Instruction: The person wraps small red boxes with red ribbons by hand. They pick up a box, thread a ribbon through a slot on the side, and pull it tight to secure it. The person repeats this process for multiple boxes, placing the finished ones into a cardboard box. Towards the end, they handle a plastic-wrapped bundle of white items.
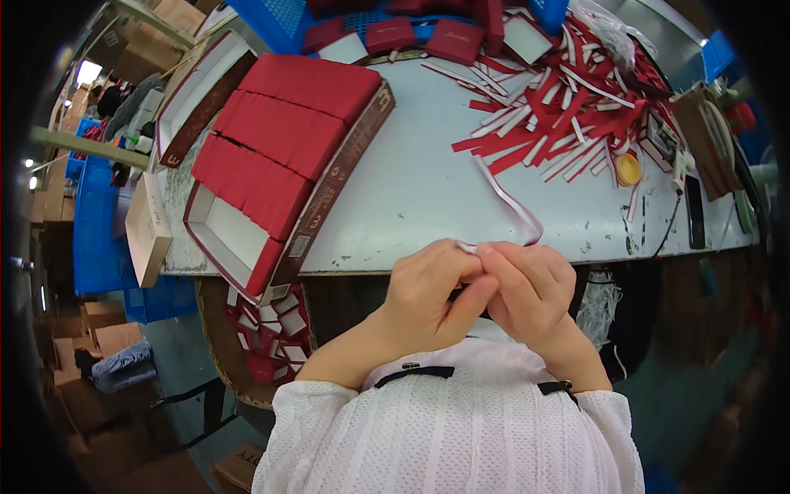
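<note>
My left hand (pixel 428 292) and my right hand (pixel 531 288) meet close to my chest, just past the near edge of the grey table (pixel 411 181). Both pinch the near end of a thin strip (pixel 508 200), white on one side and red on the other, that curves up and away over the table edge. Fingertips of both hands touch at the strip's end. A heap of red and white strips (pixel 568 107) lies on the table at the far right.
A long brown tray (pixel 329 185) with rows of red boxes (pixel 280 136) sits on the table's left. More red boxes lie in a blue crate (pixel 280 20) at the back. A yellow round lid (pixel 627 169) and cables lie right. A cardboard bin (pixel 218 346) with small boxes stands below left.
</note>
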The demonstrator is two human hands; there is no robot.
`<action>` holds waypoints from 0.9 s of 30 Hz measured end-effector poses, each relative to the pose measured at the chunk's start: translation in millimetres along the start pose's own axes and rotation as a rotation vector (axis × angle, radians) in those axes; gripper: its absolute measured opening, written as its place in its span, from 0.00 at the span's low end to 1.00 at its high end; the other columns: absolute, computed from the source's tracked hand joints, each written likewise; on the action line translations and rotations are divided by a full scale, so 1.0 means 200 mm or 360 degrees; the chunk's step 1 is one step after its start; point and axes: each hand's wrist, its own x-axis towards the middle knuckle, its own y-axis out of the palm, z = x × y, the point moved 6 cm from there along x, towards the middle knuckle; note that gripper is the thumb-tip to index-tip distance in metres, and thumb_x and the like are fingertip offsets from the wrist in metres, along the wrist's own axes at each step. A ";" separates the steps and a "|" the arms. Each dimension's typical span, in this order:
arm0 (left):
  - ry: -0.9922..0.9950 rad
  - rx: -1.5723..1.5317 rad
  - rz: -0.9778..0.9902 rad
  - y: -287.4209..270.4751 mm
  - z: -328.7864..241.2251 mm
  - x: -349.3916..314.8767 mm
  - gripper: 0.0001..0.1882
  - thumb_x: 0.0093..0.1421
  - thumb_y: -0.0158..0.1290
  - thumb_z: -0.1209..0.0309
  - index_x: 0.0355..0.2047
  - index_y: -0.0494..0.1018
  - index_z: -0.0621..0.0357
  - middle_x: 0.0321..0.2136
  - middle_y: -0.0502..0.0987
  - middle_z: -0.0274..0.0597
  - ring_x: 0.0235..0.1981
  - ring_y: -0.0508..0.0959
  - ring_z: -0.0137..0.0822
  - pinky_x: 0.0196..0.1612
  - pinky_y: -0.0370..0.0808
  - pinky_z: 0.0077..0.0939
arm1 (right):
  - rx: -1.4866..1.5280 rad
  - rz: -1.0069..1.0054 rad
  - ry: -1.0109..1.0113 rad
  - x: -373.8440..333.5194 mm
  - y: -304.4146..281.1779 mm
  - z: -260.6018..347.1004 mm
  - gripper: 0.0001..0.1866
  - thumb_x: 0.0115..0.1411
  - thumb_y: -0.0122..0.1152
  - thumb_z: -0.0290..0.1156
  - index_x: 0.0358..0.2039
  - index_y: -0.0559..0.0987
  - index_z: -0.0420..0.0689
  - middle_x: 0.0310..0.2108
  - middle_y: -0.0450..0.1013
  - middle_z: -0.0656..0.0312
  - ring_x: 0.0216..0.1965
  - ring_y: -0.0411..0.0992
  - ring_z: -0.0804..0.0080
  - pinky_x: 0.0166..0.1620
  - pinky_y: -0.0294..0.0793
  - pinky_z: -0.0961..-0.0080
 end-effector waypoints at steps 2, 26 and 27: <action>-0.0082 -0.0094 -0.0164 0.06 0.02 0.03 0.05 0.47 0.51 0.79 0.20 0.65 0.61 0.14 0.65 0.40 0.13 0.65 0.35 0.15 0.62 0.24 | -0.0173 -0.0015 -0.0028 -0.02 -0.03 -0.02 0.14 0.38 0.56 0.24 0.30 0.75 0.39 0.24 0.69 0.63 0.15 0.63 0.79 0.17 0.57 0.85; 0.0156 -0.0169 0.0299 0.42 -0.09 0.10 0.05 0.41 0.46 0.84 0.14 0.62 0.63 0.11 0.62 0.42 0.11 0.64 0.36 0.14 0.61 0.25 | 0.0229 -0.0106 0.0579 -0.22 -0.37 -0.21 0.08 0.36 0.57 0.18 0.22 0.71 0.39 0.19 0.69 0.61 0.15 0.67 0.71 0.17 0.65 0.81; 0.0116 -0.0167 0.0348 0.44 -0.09 0.09 0.05 0.41 0.46 0.84 0.14 0.62 0.63 0.11 0.63 0.42 0.11 0.64 0.36 0.14 0.61 0.25 | 0.0176 -0.0125 0.0524 -0.24 -0.37 -0.20 0.09 0.36 0.57 0.18 0.22 0.72 0.39 0.19 0.69 0.61 0.15 0.67 0.71 0.17 0.65 0.81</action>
